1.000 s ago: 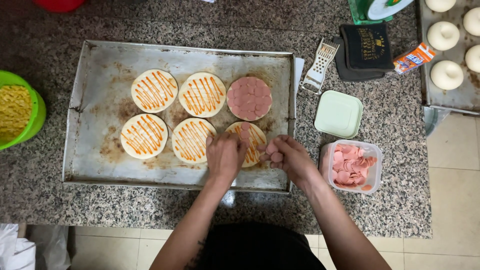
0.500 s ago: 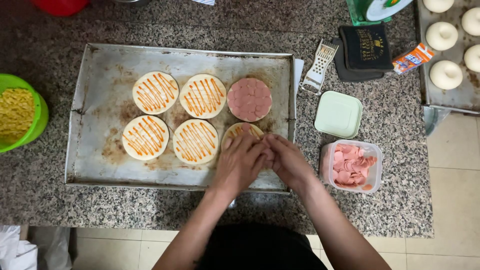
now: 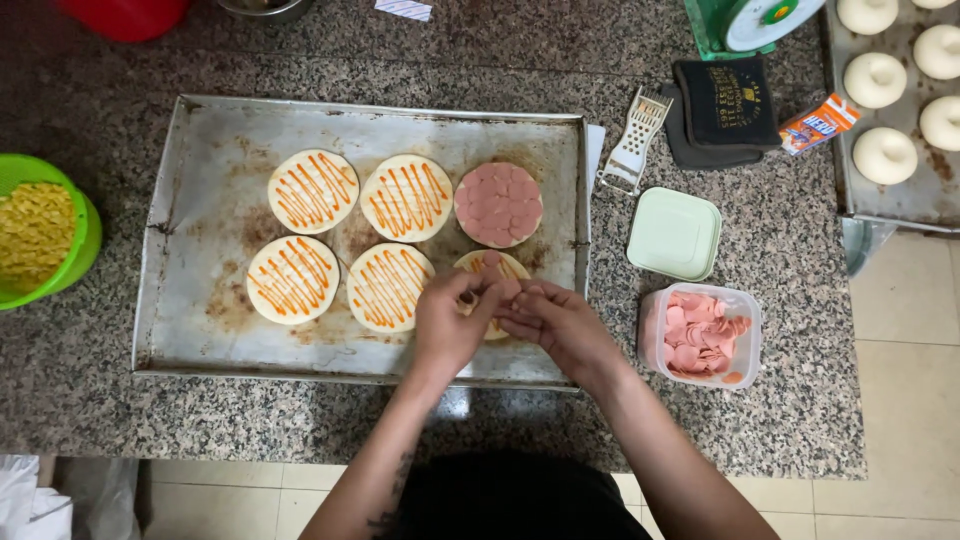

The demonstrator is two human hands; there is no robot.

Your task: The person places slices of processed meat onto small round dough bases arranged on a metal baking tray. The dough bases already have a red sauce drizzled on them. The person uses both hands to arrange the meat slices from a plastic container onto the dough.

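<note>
A worn metal baking tray (image 3: 200, 170) on a granite counter holds several small round dough bases striped with orange sauce (image 3: 313, 190). One base at the back right is fully covered with pink sausage slices (image 3: 498, 204). My left hand (image 3: 450, 325) and my right hand (image 3: 555, 320) meet over the front right base (image 3: 490, 264), which is mostly hidden under them. Fingers of both hands pinch thin pink sausage slices above that base. One or two slices lie on its far edge.
A clear tub of pink sausage slices (image 3: 700, 333) sits right of the tray, its pale green lid (image 3: 674, 234) behind it. A white grater (image 3: 636, 140), a dark cloth (image 3: 722, 108), a green bowl of shredded cheese (image 3: 40, 230) and a tray of dough rounds (image 3: 890, 110) surround.
Both hands have moved closer together over the front right base and now cover more of it. Pink slices have appeared on its far edge.
</note>
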